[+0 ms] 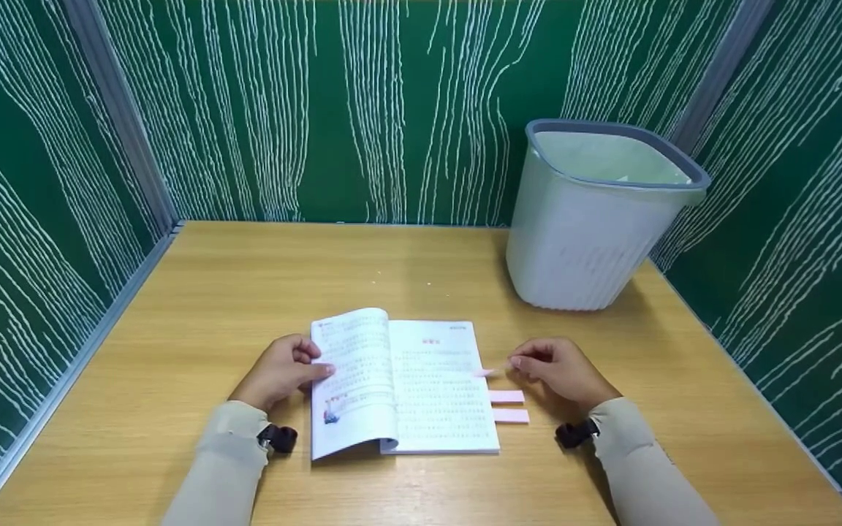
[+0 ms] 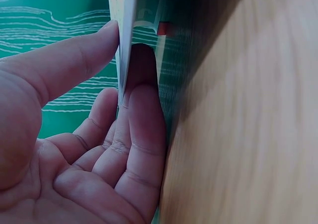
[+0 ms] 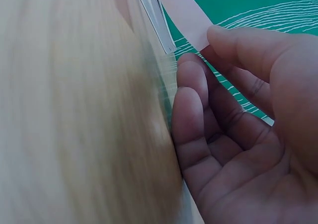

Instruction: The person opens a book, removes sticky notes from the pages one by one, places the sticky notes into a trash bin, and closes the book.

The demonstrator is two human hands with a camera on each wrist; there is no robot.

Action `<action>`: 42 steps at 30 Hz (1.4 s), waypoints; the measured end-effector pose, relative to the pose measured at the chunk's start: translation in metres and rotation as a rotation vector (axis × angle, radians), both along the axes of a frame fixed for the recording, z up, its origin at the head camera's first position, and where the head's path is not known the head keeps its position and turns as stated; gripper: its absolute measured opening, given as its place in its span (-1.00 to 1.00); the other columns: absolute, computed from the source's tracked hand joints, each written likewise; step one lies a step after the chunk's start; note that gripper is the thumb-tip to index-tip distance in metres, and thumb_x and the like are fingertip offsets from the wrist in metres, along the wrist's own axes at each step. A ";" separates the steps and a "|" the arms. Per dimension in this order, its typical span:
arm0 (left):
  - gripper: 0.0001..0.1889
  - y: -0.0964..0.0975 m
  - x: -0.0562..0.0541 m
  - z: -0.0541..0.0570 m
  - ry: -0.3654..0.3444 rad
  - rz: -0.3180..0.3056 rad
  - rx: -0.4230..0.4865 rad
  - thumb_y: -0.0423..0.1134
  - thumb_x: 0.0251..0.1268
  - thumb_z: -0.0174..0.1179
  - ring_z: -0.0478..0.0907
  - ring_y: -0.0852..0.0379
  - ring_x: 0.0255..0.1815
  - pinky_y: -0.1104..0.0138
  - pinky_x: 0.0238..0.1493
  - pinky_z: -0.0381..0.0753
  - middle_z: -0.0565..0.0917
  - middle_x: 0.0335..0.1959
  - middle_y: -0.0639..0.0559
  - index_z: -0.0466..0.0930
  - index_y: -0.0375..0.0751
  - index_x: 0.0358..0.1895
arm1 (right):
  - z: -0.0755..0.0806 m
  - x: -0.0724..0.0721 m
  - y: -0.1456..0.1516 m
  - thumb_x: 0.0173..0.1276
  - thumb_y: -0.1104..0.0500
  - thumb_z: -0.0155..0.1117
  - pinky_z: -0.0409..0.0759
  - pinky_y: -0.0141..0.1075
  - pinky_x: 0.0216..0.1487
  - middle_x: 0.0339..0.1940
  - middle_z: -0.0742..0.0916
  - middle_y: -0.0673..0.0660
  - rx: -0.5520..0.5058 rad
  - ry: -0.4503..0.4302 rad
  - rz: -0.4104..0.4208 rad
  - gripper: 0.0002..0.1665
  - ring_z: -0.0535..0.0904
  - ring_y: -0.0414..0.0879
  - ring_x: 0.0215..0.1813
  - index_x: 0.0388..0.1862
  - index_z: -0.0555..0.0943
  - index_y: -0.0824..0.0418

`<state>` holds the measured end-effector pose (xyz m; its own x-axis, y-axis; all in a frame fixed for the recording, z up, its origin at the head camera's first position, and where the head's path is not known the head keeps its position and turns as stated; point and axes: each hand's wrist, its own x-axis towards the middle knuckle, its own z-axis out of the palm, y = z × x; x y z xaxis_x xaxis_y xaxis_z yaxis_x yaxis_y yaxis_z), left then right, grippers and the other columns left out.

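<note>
Hands sit apart, the left hand (image 1: 282, 369) left of the open book (image 1: 439, 402) and the right hand (image 1: 560, 369) to its right, all in the lower middle of the head view. The left thumb presses on the printed side of the left-hand pages while other fingers reach underneath, so that side is gripped at its outer edge and its lower edge stands lifted off the table (image 1: 245, 270). Right thumb and forefinger pinch the outer end of a pink strip (image 3: 184, 15), which slants up from the book's right edge; in the right wrist view it crosses the top of the frame, and the remaining fingers curl below it.

Just below that strip in the head view, a middle strip (image 1: 506, 396) and a bottom strip (image 1: 511, 416), also pink, stick out flat from the same edge. The right-hand page carries lines of print under a short red heading, and the left page has a small coloured picture near its bottom.

Pale sleeves cover both forearms, with a black band at each wrist. Toward the upper right stands a pale bin (image 1: 582, 234) with a grey rim. Green walls (image 1: 457, 109) with wavy white lines fill the top and sides.
</note>
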<state>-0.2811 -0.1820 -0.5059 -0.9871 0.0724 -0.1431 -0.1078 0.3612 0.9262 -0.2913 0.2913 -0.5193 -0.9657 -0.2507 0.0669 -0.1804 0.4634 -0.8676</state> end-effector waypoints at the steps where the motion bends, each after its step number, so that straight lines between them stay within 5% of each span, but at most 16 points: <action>1: -0.67 0.000 0.000 0.000 0.002 -0.001 0.000 -0.35 0.18 0.51 0.56 0.06 -0.33 0.29 -0.32 0.64 0.54 -0.29 -0.06 0.53 -0.29 -0.10 | 0.000 0.000 0.000 0.44 0.08 0.41 0.62 -0.37 -0.24 -0.20 0.79 0.21 -0.007 0.002 0.005 -0.81 0.62 -0.13 -0.27 -0.12 0.78 0.17; 42: -0.67 0.000 0.000 -0.001 -0.001 -0.004 -0.013 -0.33 0.18 0.51 0.56 0.05 -0.33 0.31 -0.32 0.62 0.54 -0.29 -0.06 0.53 -0.26 -0.10 | 0.001 0.000 0.000 0.46 0.09 0.39 0.62 -0.38 -0.30 -0.25 0.77 0.28 -0.027 -0.012 -0.002 -0.77 0.62 -0.12 -0.30 -0.11 0.75 0.25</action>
<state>-0.2810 -0.1822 -0.5065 -0.9866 0.0744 -0.1454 -0.1076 0.3738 0.9212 -0.2912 0.2912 -0.5183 -0.9671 -0.2468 0.0620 -0.1689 0.4403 -0.8818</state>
